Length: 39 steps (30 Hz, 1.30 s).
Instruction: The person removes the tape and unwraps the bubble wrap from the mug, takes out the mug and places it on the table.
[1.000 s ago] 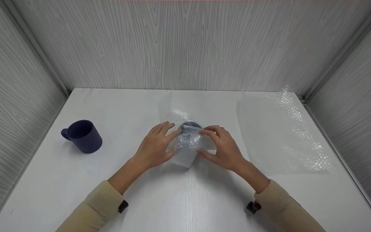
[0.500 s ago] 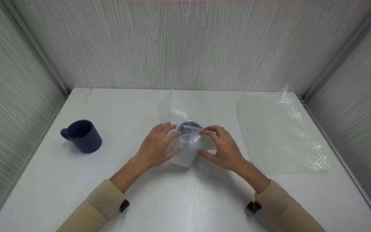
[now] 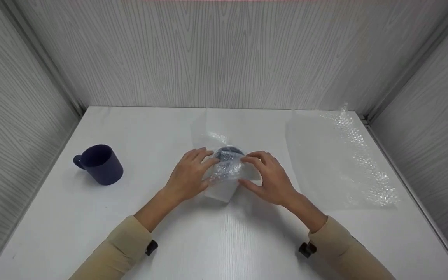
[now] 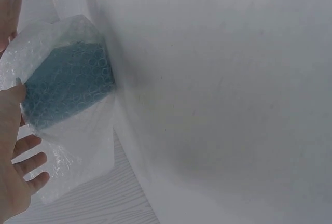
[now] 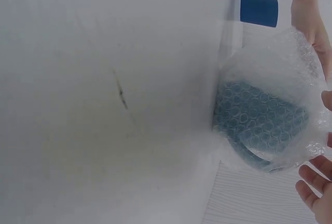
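Note:
In the middle of the table a blue mug [image 3: 230,154] stands inside bubble wrap [image 3: 226,171]. Its body [image 4: 72,81] shows through the wrap in the left wrist view, and its curved handle [image 5: 249,154] in the right wrist view. My left hand [image 3: 187,175] grips the wrap at the mug's left upper side, thumb near the rim, other fingers spread. From the right, my right hand [image 3: 271,179] holds the wrap near the rim between thumb and bent fingers. A loose flap of wrap [image 3: 212,134] extends behind the mug. The wrap partly hides the mug's rim and front.
An unwrapped dark blue mug [image 3: 103,167] stands at the left, its handle pointing left. Another flat sheet of bubble wrap [image 3: 325,163] lies along the right of the white table [image 3: 224,249]. Grey wood-grain panels [image 3: 224,54] enclose the back and sides.
Both hands stay nearly in place around the wrapped mug. The left hand has shifted slightly right, and the wrap over the mug's front has settled a little.

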Each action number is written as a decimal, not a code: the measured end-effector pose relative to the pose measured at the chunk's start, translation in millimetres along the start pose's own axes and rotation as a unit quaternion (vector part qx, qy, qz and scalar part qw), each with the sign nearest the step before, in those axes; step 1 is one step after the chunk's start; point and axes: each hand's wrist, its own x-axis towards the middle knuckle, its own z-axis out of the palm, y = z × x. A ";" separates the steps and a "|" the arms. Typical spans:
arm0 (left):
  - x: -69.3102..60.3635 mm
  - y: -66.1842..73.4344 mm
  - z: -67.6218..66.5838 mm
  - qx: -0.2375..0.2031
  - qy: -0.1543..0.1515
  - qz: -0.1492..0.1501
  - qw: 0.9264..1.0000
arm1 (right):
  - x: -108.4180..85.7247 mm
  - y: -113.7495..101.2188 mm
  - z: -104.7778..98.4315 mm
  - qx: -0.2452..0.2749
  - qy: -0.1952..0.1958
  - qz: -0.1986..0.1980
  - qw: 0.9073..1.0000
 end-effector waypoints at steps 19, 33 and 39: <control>1.1 2.1 0.6 0.006 0.005 -0.005 1.000 | 3.0 -5.1 -8.9 0.013 0.001 0.019 1.000; 0.9 2.7 1.3 0.011 0.000 -0.012 1.000 | 2.3 -8.7 -16.7 0.029 -0.001 0.056 0.998; 1.2 3.0 0.7 0.005 0.008 -0.010 1.000 | 1.2 -10.4 -20.6 0.042 -0.005 0.070 0.997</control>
